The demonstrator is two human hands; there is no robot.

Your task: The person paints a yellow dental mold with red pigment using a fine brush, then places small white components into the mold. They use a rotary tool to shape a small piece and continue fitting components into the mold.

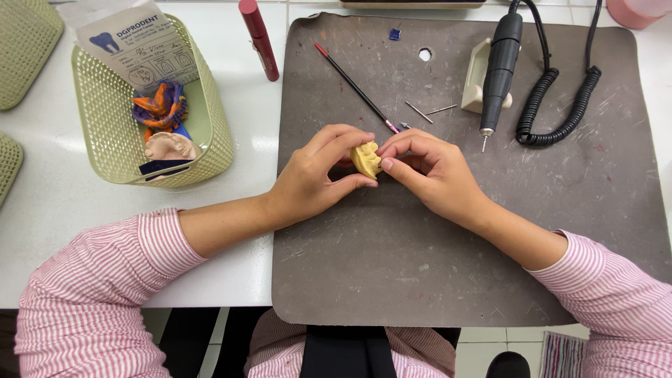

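Yellow plaster dental cast sits mid-frame over the grey mat, pinched between left hand and right hand; fingers curl narrowly around it. Steady wrists on the mat would likely help.

A white, smooth worktop carries a large grey-brown rubber mat, scuffed and scratched, lying flat near the front edge. Left of the mat stands a pale green perforated plastic basket, with a dark red cylindrical tube just beside the mat's top left corner. Two more pale green mesh pieces touch the left border.
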